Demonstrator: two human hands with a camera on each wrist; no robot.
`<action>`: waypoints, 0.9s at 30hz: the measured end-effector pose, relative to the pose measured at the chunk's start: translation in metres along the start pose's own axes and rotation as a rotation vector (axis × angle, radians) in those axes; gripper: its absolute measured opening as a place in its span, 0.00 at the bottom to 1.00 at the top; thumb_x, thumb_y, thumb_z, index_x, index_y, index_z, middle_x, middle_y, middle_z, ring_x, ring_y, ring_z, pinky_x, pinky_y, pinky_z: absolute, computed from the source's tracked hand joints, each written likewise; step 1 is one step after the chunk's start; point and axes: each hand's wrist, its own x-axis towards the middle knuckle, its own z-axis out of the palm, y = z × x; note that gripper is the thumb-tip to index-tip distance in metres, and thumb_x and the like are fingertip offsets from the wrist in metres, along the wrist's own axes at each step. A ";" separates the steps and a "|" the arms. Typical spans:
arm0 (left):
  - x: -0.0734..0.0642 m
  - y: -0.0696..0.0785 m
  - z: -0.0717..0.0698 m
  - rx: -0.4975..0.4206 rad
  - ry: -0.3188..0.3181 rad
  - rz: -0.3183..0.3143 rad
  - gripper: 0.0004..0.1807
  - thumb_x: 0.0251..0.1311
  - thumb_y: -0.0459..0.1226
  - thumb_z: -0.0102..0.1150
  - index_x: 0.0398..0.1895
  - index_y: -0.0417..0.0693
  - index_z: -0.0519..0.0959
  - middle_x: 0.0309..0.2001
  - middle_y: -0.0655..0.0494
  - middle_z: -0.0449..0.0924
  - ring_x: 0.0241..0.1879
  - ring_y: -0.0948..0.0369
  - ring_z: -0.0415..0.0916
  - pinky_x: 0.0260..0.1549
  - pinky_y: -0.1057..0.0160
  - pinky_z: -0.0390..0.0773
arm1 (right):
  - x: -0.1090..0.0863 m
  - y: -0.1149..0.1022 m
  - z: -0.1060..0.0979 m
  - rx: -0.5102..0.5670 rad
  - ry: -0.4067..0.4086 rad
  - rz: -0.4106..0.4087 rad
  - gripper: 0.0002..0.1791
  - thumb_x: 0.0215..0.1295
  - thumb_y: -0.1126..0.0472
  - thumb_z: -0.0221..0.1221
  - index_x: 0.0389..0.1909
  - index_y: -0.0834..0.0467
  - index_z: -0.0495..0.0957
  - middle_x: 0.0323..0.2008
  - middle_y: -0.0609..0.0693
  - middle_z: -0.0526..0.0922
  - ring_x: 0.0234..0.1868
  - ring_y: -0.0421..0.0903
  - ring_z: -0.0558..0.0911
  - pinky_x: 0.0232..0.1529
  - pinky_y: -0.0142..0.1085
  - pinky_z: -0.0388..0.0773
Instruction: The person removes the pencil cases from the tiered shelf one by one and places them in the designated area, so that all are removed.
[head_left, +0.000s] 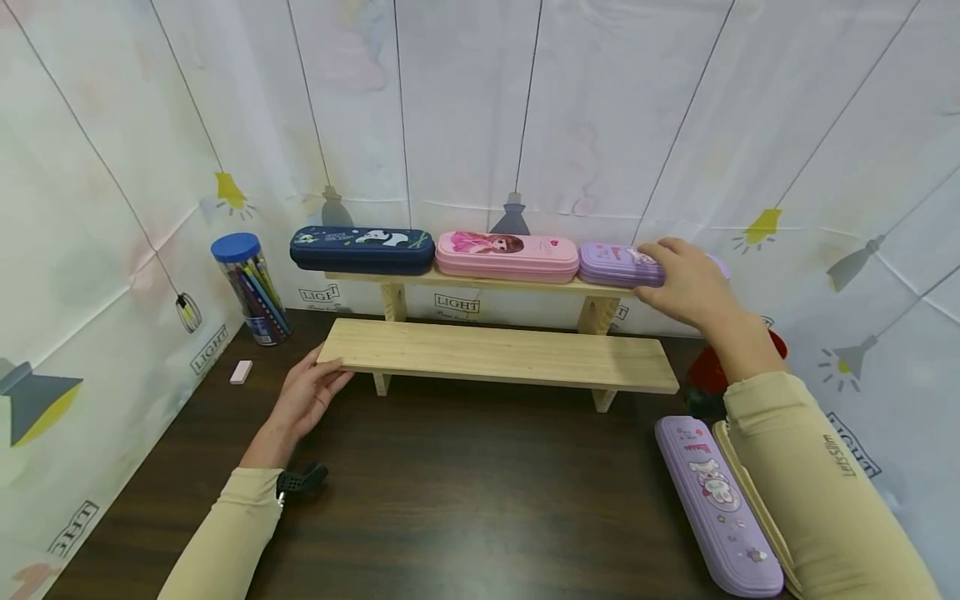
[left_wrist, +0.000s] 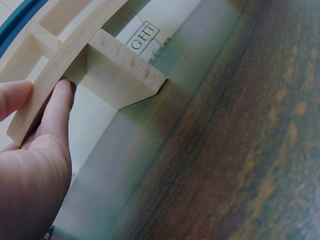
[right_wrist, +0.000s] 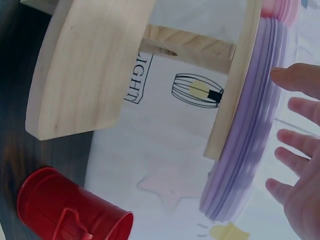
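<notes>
A two-tier wooden shelf (head_left: 495, 354) stands on the dark table. My left hand (head_left: 311, 392) pinches the left end of its lower board, thumb on one face and fingers beneath, as the left wrist view also shows. On the upper board lie a navy panda pencil case (head_left: 362, 250), a pink pencil case (head_left: 507, 257) with a doll picture, and a purple pencil case (head_left: 617, 264) at the right end. My right hand (head_left: 692, 282) is over that purple case. In the right wrist view its fingers (right_wrist: 297, 140) are spread, the index fingertip right at the case's top.
Another purple pencil case (head_left: 720, 508) lies at the front right, beside a beige one partly under my right sleeve. A red metal bucket (right_wrist: 75, 205) stands right of the shelf. At the left are a blue-lidded jar of pencils (head_left: 255, 292) and a pink-and-white eraser (head_left: 241, 372).
</notes>
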 end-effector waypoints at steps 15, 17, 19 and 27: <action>-0.002 -0.001 -0.002 0.025 -0.015 0.024 0.39 0.74 0.30 0.47 0.81 0.51 0.41 0.79 0.40 0.40 0.55 0.69 0.79 0.59 0.69 0.78 | 0.005 0.017 0.019 0.021 0.040 0.014 0.33 0.59 0.57 0.57 0.68 0.57 0.68 0.66 0.69 0.67 0.67 0.67 0.64 0.64 0.69 0.55; -0.002 -0.001 -0.002 0.019 -0.017 0.016 0.39 0.74 0.30 0.47 0.81 0.51 0.40 0.79 0.39 0.40 0.55 0.69 0.79 0.59 0.69 0.77 | 0.006 0.016 0.016 0.023 0.031 0.020 0.32 0.60 0.56 0.57 0.67 0.57 0.69 0.63 0.69 0.68 0.63 0.67 0.66 0.63 0.67 0.57; -0.002 -0.001 -0.001 0.013 -0.021 0.012 0.39 0.74 0.30 0.47 0.81 0.51 0.40 0.79 0.40 0.40 0.54 0.69 0.79 0.60 0.69 0.77 | 0.005 0.015 0.014 0.018 0.024 0.026 0.31 0.60 0.56 0.57 0.65 0.58 0.70 0.60 0.69 0.68 0.58 0.68 0.69 0.59 0.66 0.61; -0.001 -0.001 0.000 0.011 -0.031 0.006 0.40 0.74 0.29 0.46 0.81 0.51 0.39 0.79 0.40 0.38 0.54 0.70 0.80 0.59 0.69 0.78 | 0.001 0.011 0.005 -0.067 -0.033 0.031 0.32 0.59 0.49 0.59 0.65 0.55 0.68 0.60 0.69 0.72 0.53 0.69 0.71 0.48 0.67 0.70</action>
